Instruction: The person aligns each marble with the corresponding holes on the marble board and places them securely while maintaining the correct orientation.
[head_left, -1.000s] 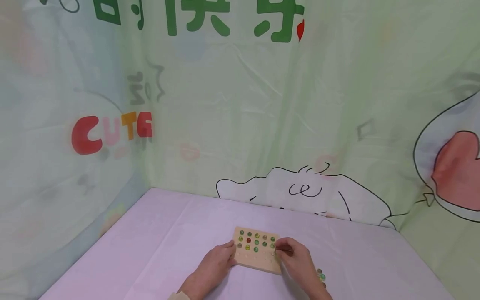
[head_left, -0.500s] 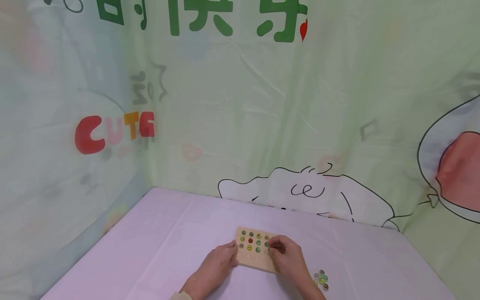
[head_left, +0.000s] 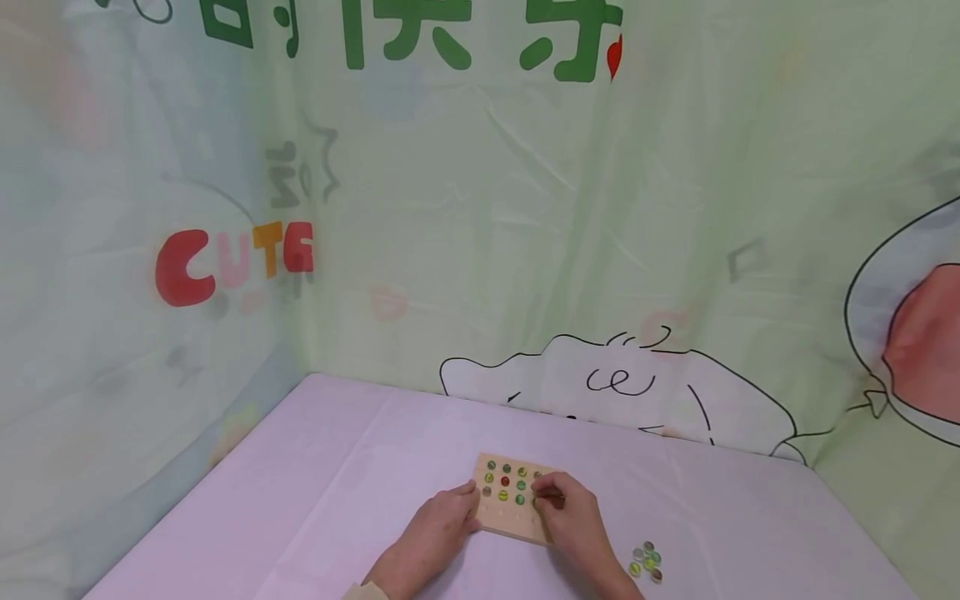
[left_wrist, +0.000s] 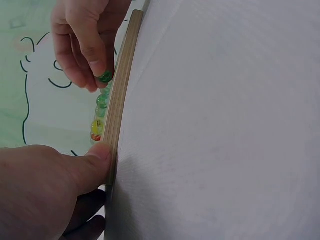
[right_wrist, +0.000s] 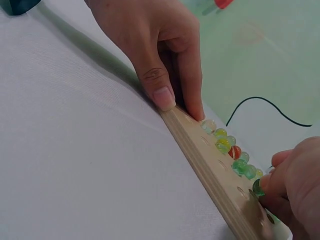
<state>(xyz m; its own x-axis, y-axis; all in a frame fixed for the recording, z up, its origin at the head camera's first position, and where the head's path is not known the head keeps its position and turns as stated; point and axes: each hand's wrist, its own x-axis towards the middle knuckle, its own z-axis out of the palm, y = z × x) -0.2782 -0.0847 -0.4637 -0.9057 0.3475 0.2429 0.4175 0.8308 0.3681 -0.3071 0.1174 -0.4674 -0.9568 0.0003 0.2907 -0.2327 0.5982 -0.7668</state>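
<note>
A light wooden board (head_left: 504, 522) with rows of round hollows lies on the table, its far rows filled with glass marbles. My left hand (head_left: 437, 527) grips its left edge, with the thumb (right_wrist: 164, 97) on the near side and a finger over the top. Over the right part of the board, my right hand (head_left: 576, 521) pinches a green marble (right_wrist: 258, 187) between thumb and fingertips, low by a hollow. A red marble (head_left: 505, 481) stands out among green and yellow ones. The right hand hides the board's right columns in the head view.
Several loose marbles (head_left: 648, 565) lie on the pale tablecloth (head_left: 360, 467) to the right of my right forearm. A printed curtain (head_left: 480, 208) hangs behind the table and along its left side. In the right wrist view a dark green object (right_wrist: 17, 6) shows at the top left corner.
My right hand has moved left from the board's right edge to over its right-hand columns, uncovering the loose marbles. My left hand keeps its grip. The head view has shifted slightly.
</note>
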